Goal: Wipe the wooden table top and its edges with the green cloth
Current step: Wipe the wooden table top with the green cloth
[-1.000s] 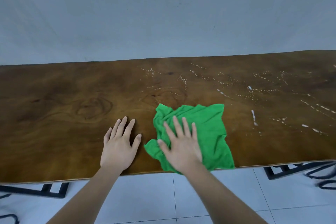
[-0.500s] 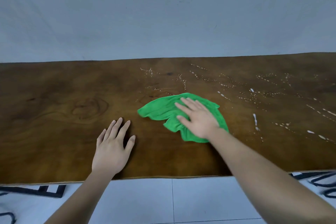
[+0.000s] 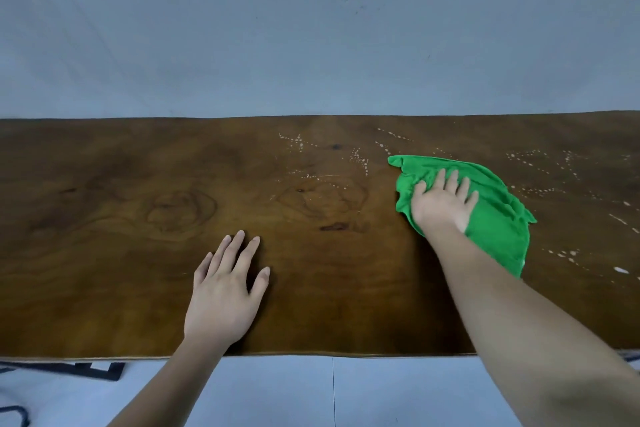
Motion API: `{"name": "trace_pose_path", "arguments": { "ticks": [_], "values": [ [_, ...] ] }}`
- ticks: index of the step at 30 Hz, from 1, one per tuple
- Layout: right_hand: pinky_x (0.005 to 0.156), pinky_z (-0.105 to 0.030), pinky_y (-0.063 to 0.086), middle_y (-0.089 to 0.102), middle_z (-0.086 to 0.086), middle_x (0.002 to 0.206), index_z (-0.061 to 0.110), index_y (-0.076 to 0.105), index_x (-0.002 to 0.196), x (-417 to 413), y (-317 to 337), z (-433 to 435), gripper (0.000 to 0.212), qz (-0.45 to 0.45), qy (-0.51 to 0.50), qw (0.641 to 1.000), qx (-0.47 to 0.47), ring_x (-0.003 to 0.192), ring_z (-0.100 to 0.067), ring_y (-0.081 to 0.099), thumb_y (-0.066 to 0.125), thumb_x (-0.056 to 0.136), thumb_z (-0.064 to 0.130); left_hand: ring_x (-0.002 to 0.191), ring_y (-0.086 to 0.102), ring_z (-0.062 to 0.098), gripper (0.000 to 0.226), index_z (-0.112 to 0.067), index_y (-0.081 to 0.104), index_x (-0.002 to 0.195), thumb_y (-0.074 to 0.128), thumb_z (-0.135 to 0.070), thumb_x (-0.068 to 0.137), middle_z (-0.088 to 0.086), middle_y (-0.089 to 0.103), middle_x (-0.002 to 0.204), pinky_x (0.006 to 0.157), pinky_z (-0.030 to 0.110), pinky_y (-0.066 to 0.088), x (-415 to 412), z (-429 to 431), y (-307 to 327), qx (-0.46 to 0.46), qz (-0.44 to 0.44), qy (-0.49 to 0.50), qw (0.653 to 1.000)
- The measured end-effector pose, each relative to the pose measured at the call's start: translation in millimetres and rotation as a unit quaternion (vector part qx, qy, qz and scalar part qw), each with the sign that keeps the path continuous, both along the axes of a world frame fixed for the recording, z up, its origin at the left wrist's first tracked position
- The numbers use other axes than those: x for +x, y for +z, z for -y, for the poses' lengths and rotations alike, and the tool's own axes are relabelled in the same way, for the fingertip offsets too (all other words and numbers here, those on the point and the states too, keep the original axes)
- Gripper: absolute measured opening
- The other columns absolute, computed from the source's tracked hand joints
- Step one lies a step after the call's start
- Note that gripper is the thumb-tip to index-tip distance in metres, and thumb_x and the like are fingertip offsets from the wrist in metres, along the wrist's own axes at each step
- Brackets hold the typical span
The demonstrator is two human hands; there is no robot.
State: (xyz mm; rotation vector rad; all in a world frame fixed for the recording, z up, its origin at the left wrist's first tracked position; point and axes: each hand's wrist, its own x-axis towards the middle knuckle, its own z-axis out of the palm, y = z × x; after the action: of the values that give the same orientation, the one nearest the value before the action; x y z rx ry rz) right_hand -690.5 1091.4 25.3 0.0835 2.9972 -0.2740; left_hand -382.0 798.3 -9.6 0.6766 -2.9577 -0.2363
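Observation:
A long dark wooden table top [image 3: 104, 218] runs across the view against a grey wall. The crumpled green cloth [image 3: 495, 215] lies on its right half, toward the far edge. My right hand [image 3: 441, 204] presses flat on the cloth's left part, fingers spread and pointing away from me. My left hand [image 3: 221, 291] rests flat on the bare wood near the front edge, fingers apart, holding nothing. White specks and streaks [image 3: 540, 166] dot the wood around and to the right of the cloth.
The grey wall [image 3: 311, 28] rises right behind the table's far edge. Below the front edge lies white tiled floor [image 3: 332, 392]. A black metal frame [image 3: 86, 369] shows under the table at the lower left.
My right hand has slid the cloth away from the front edge, then to the right and toward the far side. My left hand stays flat on the wood.

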Motion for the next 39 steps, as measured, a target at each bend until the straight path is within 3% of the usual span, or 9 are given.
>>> {"name": "trace_pose_path", "arguments": {
  "ticks": [5,9,14,18,20,23,30,35,39],
  "values": [
    [0.136,-0.066,0.001,-0.006,-0.014,0.185,0.017,-0.001,0.178,40,2,103,0.078,0.01,0.101,0.995,0.013,0.171,-0.042,-0.005,0.003,0.111,0.058,0.171,0.007,0.014,0.079,-0.043,0.022,0.173,0.009,-0.082,0.105,-0.012,0.017,0.183,0.137,0.045,0.006,1,-2,1,0.005,-0.002,-0.004,1.0],
    [0.135,-0.069,-0.006,-0.012,-0.011,0.184,0.022,-0.006,0.177,83,-3,178,0.081,0.001,0.243,0.97,0.014,0.169,-0.044,-0.013,-0.004,0.109,0.065,0.17,0.006,0.012,0.079,-0.042,0.025,0.173,0.008,-0.08,0.106,-0.012,0.017,0.183,0.138,0.045,0.008,2,-3,3,0.007,-0.006,-0.005,1.0],
    [0.136,-0.063,-0.01,-0.006,0.003,0.187,0.039,0.002,0.177,113,-7,213,0.08,0.003,0.48,0.877,0.022,0.171,-0.03,-0.014,0.001,0.107,0.076,0.17,0.011,0.015,0.081,-0.033,0.042,0.168,0.01,-0.076,0.108,-0.006,0.028,0.181,0.137,0.05,0.015,3,-5,6,0.007,-0.014,-0.008,1.0],
    [0.139,-0.048,-0.003,0.004,0.009,0.186,0.043,0.014,0.176,73,-1,175,0.074,-0.004,0.588,0.809,-0.009,0.172,-0.017,0.0,0.011,0.11,0.077,0.17,0.002,0.009,0.079,-0.04,0.028,0.172,0.006,-0.079,0.106,-0.012,0.017,0.183,0.138,0.046,0.009,2,-4,4,0.005,-0.002,-0.007,1.0],
    [0.139,-0.046,0.001,0.005,0.011,0.185,0.046,0.016,0.175,40,2,143,0.072,-0.006,0.569,0.822,-0.019,0.171,-0.015,0.004,0.013,0.111,0.078,0.17,-0.001,0.008,0.078,-0.044,0.023,0.173,0.007,-0.081,0.105,-0.014,0.013,0.184,0.138,0.044,0.005,1,-3,4,0.009,0.001,-0.003,1.0],
    [0.14,-0.048,0.006,0.008,0.011,0.185,0.048,0.018,0.174,-14,7,86,0.072,-0.017,0.483,0.875,-0.02,0.172,-0.017,0.007,0.012,0.109,0.08,0.17,-0.001,0.008,0.08,-0.045,0.02,0.173,0.006,-0.083,0.104,-0.015,0.011,0.184,0.138,0.044,0.004,0,-2,4,0.012,0.009,-0.003,1.0],
    [0.138,-0.055,0.013,0.012,-0.001,0.186,0.035,0.022,0.177,-96,0,-18,0.073,-0.041,0.151,0.988,-0.019,0.172,-0.027,0.011,0.016,0.112,0.069,0.17,0.0,0.009,0.081,-0.044,0.023,0.173,0.008,-0.083,0.104,-0.014,0.013,0.184,0.138,0.045,0.005,-1,-3,6,0.016,0.008,-0.009,1.0],
    [0.137,-0.059,0.004,0.001,-0.013,0.187,0.017,0.009,0.178,-103,-2,24,0.075,-0.011,-0.016,1.0,-0.019,0.172,-0.035,0.001,0.014,0.113,0.053,0.17,0.0,0.009,0.083,-0.043,0.025,0.173,0.005,-0.083,0.103,-0.014,0.013,0.183,0.138,0.045,0.005,-2,-3,9,0.022,0.007,-0.012,1.0],
    [0.136,-0.066,0.001,-0.003,-0.016,0.186,0.014,0.002,0.178,-74,5,111,0.079,0.008,0.055,0.998,0.007,0.172,-0.04,-0.004,0.01,0.113,0.058,0.169,-0.006,0.007,0.083,-0.045,0.02,0.174,0.002,-0.084,0.102,-0.016,0.008,0.184,0.138,0.043,0.002,-3,-2,10,0.021,0.012,-0.013,1.0]
  ]
}}
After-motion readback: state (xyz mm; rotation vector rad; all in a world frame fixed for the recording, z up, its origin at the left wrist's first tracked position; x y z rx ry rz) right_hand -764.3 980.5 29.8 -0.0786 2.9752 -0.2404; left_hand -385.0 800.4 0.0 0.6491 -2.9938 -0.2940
